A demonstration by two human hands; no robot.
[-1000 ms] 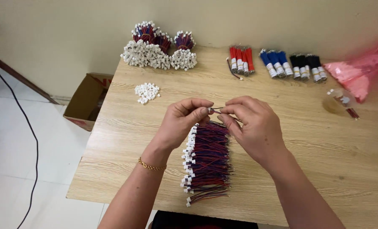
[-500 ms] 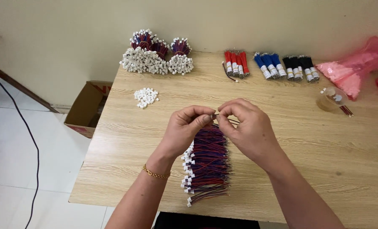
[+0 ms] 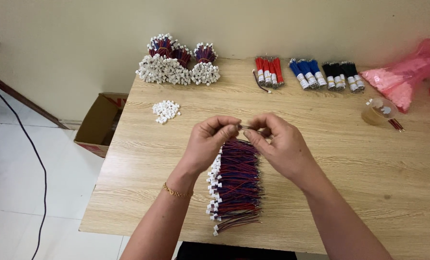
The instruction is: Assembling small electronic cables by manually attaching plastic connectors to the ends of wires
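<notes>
Since a second ago: barely any shift, both hands still pinched together over the same spot above the pile; view sits a touch differently, that's all.
Cardboard box [image 3: 100,124]: far left, on the floor beside the table [image 3: 350,192], brown, flaps open.
Loose connectors [image 3: 166,111]: small heap of white plastic housings, blocky little cubes, well apart from the hands.
Bundled harnesses [image 3: 178,61]: back left by the wall, white ends bunched outward, red and blue leads behind.
Left hand [image 3: 209,143]: fingers closed, thumb and forefinger pinching the left end of a thin wire piece [image 3: 246,127]; gold chain bracelet on the wrist.
Wire piece: held between both hands, long axis running left to right, roughly level, just above the top of the pile; too small to tell more.
Wire pile [image 3: 235,185]: flat on the table right under and toward the body from the hands, thin flexible red and blue leads lying crosswise, white connectors lined up on its left edge.
Right hand [image 3: 278,146]: fingers closed on the right end of the same piece, equally near.
Crimped wire bundles [image 3: 305,73]: back row, red, blue, black.
Small clear cup [image 3: 378,111]: right side, round.
Pink plastic bag [image 3: 403,74]: far right, crinkly.
</notes>
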